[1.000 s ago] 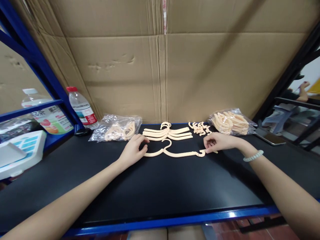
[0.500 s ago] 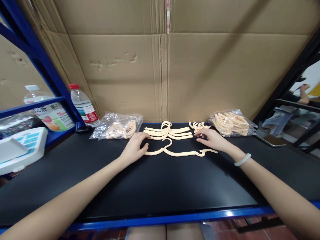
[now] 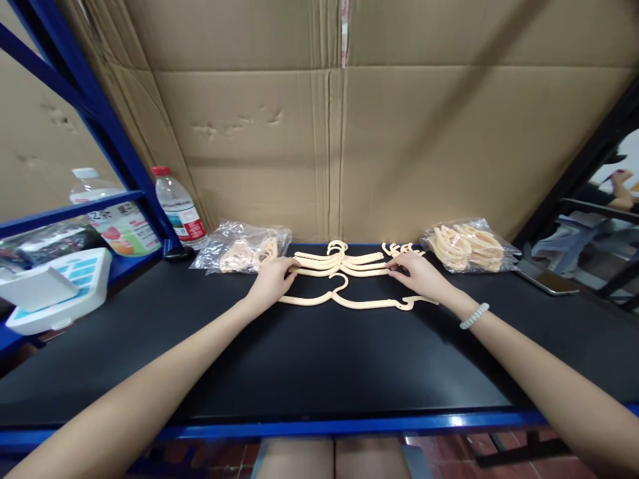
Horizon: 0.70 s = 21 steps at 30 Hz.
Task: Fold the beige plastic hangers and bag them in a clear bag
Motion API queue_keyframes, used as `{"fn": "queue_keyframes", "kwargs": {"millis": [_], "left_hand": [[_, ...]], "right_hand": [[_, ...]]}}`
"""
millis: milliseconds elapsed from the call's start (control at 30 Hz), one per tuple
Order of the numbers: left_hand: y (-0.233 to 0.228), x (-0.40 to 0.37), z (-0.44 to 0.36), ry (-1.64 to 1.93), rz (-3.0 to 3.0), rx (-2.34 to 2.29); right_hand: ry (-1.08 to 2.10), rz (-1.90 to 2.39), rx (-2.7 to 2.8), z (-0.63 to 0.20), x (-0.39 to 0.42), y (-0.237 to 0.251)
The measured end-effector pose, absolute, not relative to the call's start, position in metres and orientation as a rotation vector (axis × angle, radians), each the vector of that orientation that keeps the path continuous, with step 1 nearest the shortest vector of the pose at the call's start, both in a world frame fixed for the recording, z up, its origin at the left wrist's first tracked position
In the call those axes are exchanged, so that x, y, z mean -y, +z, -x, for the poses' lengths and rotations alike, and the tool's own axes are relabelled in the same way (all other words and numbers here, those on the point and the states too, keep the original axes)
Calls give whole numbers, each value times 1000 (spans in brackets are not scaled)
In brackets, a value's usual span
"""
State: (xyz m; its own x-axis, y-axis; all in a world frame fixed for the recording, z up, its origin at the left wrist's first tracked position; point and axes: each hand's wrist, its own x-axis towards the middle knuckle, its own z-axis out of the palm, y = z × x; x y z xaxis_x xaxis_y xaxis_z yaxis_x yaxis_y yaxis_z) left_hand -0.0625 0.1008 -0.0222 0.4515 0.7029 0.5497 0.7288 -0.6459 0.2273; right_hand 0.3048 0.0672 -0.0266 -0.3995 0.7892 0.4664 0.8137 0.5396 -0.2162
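Both grips rest with fingers loosely spread on a small stack of cream plastic hangers [image 3: 342,264] at the back of the black desk [image 3: 319,359]: the left hand [image 3: 272,283] lies on the stack's left tips, the right hand [image 3: 419,275] on its right tips, neither pinching nor lifting anything that can be made out. The stack's long axis runs left to right across the desk, so each hand meets one end and the two are about equally near it. A single hanger [image 3: 349,301] lies flat just in front of the stack, parallel to it, its hook pointing away from the person; the left hand overlaps its left arm, while its right tip reaches below the right wrist, which wears a pale coil band [image 3: 474,316]. A cluster of small loose hooks [image 3: 402,249] sits just behind the right fingertips. Clear bags of more cream parts flank the work, one bag on the left [image 3: 242,249], one bag on the right [image 3: 469,246]. Beyond stand a water bottle [image 3: 178,207], a white scale [image 3: 54,289], a phone [image 3: 549,279] and a cardboard backdrop [image 3: 329,133].
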Motion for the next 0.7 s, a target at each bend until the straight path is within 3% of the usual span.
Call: {"fn": "queue_keyframes", "kwargs": {"millis": [367,700], "left_hand": [[-17,-101,58,-912,2673,1172],[-2,-70,53,-1078,2636,1071]], "right_hand": [[-31,1287,2278,-289,-64,-23],[34,1071,2095,-296,-41,3]]}}
